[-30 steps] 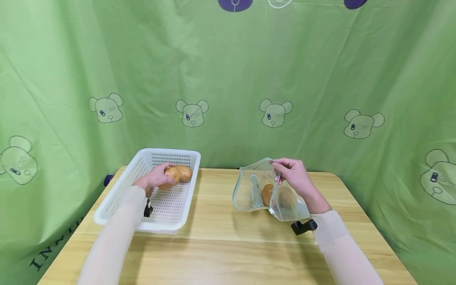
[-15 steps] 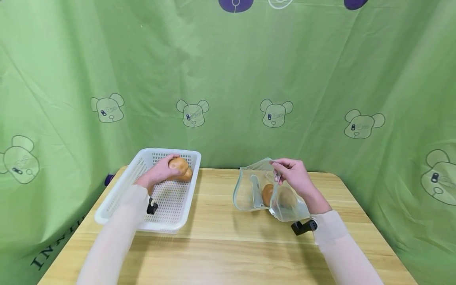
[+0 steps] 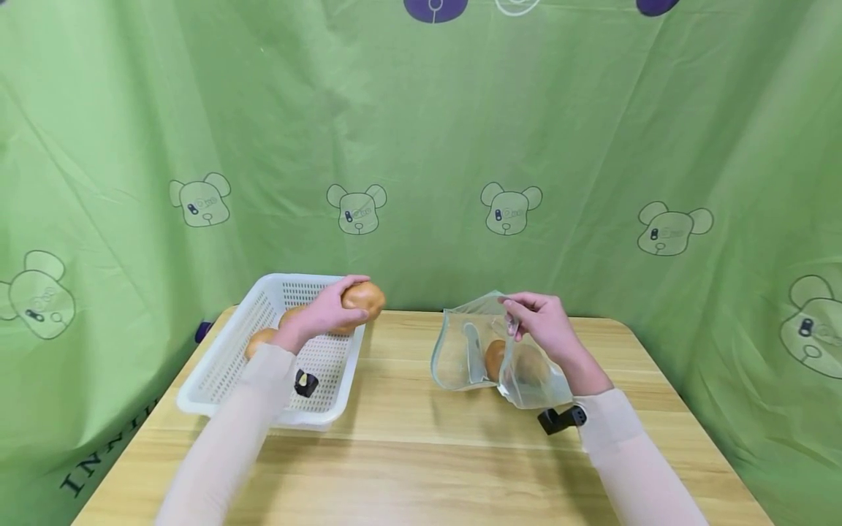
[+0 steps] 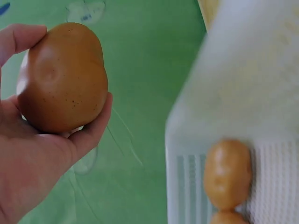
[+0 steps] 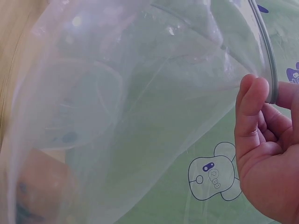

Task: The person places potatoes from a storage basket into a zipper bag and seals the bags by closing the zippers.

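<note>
On the table, the basket stands left of the bag.

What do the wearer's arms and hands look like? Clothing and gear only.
Left sleeve and right sleeve: long, plain, pale cream, reaching the wrists. Left hand and right hand: no gloves. Small black block beside the left cuff, another at the right cuff. No cables visible.

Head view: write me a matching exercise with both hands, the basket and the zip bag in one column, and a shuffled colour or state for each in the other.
1. left hand
2. right hand
3. basket
4. zip bag

A. see-through
B. holds a potato
C. white, slotted
D. pinches the zip bag's edge

Pairs: 1-B, 2-D, 3-C, 4-A
</note>
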{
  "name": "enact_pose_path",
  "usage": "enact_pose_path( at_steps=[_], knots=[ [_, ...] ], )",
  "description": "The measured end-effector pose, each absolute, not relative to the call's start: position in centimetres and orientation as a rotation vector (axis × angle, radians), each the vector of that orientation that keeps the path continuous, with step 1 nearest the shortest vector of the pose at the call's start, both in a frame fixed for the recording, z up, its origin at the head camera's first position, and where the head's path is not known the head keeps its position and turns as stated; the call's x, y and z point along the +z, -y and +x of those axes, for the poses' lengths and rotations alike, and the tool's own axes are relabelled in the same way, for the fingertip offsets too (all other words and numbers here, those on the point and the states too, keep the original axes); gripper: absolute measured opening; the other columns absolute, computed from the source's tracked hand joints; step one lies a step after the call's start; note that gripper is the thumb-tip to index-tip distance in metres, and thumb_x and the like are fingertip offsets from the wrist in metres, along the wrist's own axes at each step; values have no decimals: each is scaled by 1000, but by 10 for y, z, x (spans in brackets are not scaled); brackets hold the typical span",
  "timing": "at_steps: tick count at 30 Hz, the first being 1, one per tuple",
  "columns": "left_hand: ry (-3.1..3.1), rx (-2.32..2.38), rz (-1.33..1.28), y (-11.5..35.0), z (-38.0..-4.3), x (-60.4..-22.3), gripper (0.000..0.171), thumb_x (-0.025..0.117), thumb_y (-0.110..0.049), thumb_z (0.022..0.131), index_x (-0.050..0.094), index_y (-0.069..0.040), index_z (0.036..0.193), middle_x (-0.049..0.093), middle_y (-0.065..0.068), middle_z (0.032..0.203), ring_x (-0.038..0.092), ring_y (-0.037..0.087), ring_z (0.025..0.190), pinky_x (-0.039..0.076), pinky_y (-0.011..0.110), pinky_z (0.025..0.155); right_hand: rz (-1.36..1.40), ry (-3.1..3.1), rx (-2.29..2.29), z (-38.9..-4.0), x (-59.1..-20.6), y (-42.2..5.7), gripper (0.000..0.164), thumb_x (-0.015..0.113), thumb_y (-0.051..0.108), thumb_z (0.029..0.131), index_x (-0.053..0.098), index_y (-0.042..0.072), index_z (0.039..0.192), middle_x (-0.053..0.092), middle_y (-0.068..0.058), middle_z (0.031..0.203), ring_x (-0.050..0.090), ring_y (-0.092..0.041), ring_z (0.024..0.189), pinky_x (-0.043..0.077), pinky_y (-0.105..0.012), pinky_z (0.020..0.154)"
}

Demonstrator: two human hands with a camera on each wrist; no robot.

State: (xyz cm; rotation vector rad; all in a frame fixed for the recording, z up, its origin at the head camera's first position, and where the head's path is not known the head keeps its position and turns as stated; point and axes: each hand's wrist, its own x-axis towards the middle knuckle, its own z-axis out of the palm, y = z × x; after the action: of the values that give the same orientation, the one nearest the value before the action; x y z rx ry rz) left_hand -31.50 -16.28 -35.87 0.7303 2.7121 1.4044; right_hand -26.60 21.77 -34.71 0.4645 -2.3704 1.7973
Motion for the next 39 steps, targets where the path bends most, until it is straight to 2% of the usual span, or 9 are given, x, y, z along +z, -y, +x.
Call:
enact_pose_path(
  at_steps=[5,9,17,22,27,34,39],
  knots=[
    [-2636,1445,765,142,-307,-358,69,70,-15,79,40,-12,141,48,19,130,54,32,107,49,43,86,480,2366,1793,-266,-346,-219,30,58,13,94,61,-12,110,60,-14,72,57,-12,54,52,-25,49],
    [-2599,1434,826,126,-301,-360,66,68,-17,81,40,-12,141,49,20,128,53,32,108,47,44,89,497,2370,1790,-266,-345,-219,31,59,15,94,62,-12,110,60,-18,73,57,-12,55,52,-26,49],
    [-2495,1499,897,102,-292,-360,63,68,-22,82,42,-16,140,52,16,126,54,28,106,47,41,88,502,2352,1802,-267,-343,-219,31,59,15,94,61,-13,109,60,-7,70,58,-12,55,52,-26,49],
    [-2414,1522,955,90,-282,-359,62,68,-23,84,41,-16,140,53,14,125,54,26,107,47,39,88,506,2349,1797,-266,-342,-219,31,57,15,95,61,-13,109,59,-7,70,57,-12,55,52,-26,48],
    [-2342,1515,944,77,-274,-362,61,68,-26,85,41,-20,139,52,11,125,53,23,108,46,37,88,504,2361,1796,-266,-342,-219,32,56,14,96,60,-14,112,59,-7,70,57,-12,54,52,-25,48],
    [-2326,1465,1084,63,-265,-365,60,67,-24,87,41,-14,140,52,10,125,52,20,109,45,35,90,490,2369,1787,-264,-342,-219,33,56,15,96,61,-14,110,60,-7,68,56,-12,53,51,-25,48],
    [-2291,1443,1141,54,-256,-360,59,66,-23,87,41,-15,140,52,9,125,52,18,108,46,32,89,494,2372,1806,-263,-342,-219,33,56,15,96,61,-14,109,59,-6,67,55,-11,51,51,-25,47]
  ],
)
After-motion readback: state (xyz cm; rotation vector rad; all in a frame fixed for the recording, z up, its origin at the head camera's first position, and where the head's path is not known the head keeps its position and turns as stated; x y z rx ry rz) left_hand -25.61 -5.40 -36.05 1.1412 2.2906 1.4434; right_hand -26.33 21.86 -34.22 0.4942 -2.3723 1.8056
